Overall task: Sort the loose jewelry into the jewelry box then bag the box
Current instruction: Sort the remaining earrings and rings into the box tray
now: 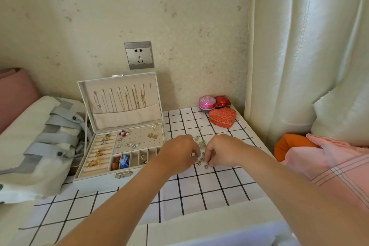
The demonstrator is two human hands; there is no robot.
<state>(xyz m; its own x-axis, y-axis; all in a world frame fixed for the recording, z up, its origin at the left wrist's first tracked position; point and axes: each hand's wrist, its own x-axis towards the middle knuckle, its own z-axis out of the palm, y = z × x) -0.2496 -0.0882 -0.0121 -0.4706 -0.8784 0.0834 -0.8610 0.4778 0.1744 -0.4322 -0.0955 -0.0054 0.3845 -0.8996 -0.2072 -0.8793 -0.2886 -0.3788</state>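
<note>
Pinching the charm bracelet [202,160] between them, left hand [179,154] and right hand [220,150] hold it crosswise; the jewelry box [95,178] lies leftward (left hand nearer).

The left hand [179,153] hides the box's [95,178] near right corner; its own fingertips are out of sight, its grip unclear. The charms [201,161] between it and the right hand [221,150] are too small to identify. The bag [40,142] runs off the left edge.

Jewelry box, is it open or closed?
Open. The jewelry box has its lid standing up, with necklaces hanging inside it.
</note>
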